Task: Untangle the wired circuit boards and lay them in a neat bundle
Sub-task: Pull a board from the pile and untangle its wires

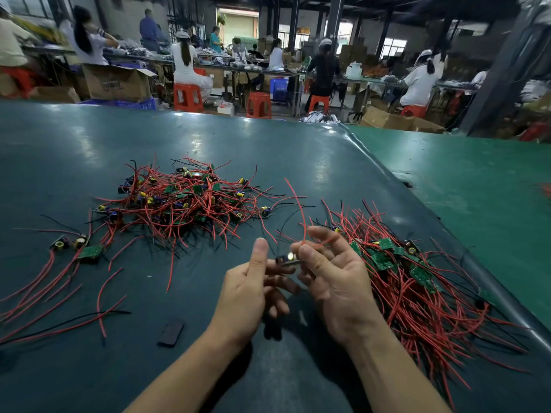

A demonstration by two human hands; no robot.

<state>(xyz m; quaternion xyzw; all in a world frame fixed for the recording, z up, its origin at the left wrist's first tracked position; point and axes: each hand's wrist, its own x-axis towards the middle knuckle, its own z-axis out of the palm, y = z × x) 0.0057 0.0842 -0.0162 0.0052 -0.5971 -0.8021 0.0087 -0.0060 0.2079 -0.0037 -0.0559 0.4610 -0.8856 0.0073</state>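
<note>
One board freed, bundle to your right

Both hands [247, 290] [334, 281] pinched a board [287, 259]; its wire [299, 210] ran away from you, the bundle [417, 281] just beside your right hand.

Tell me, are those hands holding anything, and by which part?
Yes. Both hands hold one small circuit board between them: the left hand at its left end, while the right hand pinches its red wire near the board.

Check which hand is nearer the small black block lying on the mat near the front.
Left. The left hand is just up and right of the black block; the right hand is farther right, beyond the left. Both hold one circuit board.
</note>
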